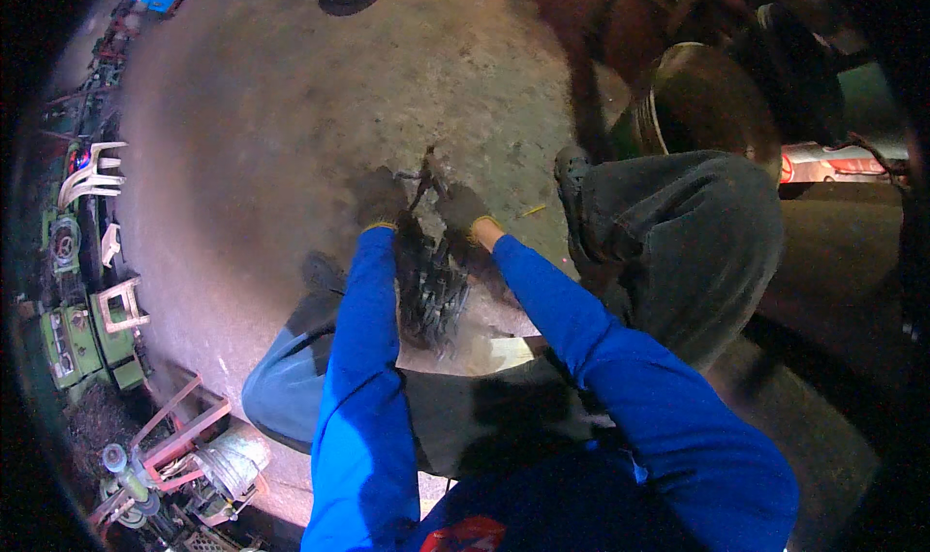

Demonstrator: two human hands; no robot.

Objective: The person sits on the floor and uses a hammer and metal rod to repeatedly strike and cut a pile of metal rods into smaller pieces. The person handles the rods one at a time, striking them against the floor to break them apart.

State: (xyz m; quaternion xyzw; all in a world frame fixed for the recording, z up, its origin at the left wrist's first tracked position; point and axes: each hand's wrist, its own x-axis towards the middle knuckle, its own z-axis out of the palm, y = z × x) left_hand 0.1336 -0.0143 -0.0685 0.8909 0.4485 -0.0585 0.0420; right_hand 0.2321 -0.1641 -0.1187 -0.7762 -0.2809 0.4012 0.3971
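Both my hands wear dark gloves with yellowish cuffs and reach low over the floor between my knees. My left hand (380, 199) is closed, and a thin dark bit sticks out from its fingertips toward the right. Facing it, my right hand (463, 206) has its fingers closed at the side of a narrow, dark forked metal piece (427, 178). What exactly the fingers grip is hard to make out against the dark gloves. Just below the hands lies a heap of small dark metal parts (434, 295), partly covered by my left forearm.
The concrete floor (291, 97) is stained. A yellow sliver (534, 210) lies right of my hands, a pale flat piece (511, 352) near the heap. A large round bin (712, 102) stands beyond my right knee. Plastic chairs (94, 176) and green machinery (73, 344) line the left.
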